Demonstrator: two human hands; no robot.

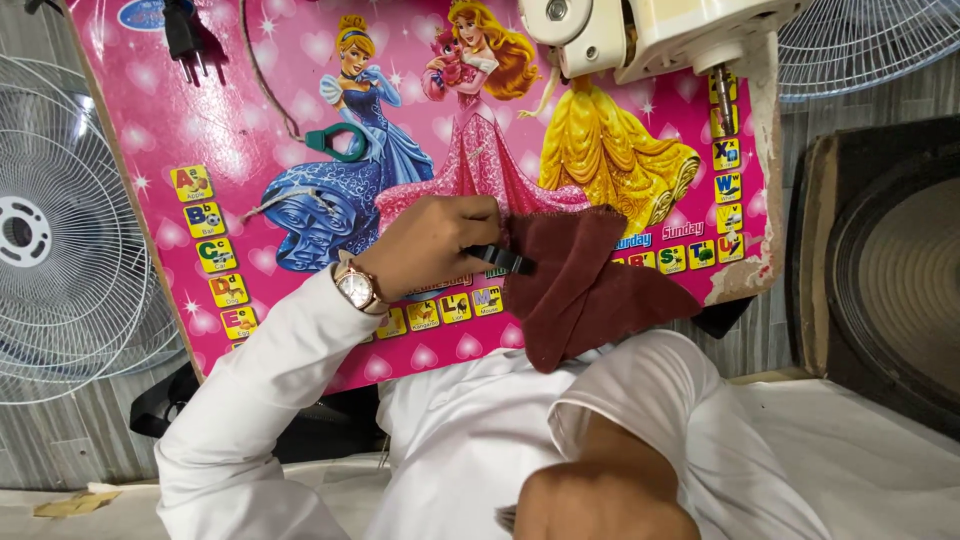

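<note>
My left hand (430,245), with a wristwatch on the wrist, is closed around a small black thread snipper (503,259). The snipper's tip rests against the left edge of a maroon cloth (585,290). The cloth lies crumpled on a pink board (200,110) printed with cartoon princesses and alphabet tiles. Its lower end runs under my white right sleeve (650,400). Only my bare right forearm (600,495) shows, at the bottom edge; the right hand itself is out of view.
A cream sewing machine head (640,35) with its needle (722,95) hangs over the board's right corner. Green-handled scissors (335,140) and a black plug (185,35) lie on the board. White fans (40,230) stand left and upper right; a dark round speaker (890,270) is at right.
</note>
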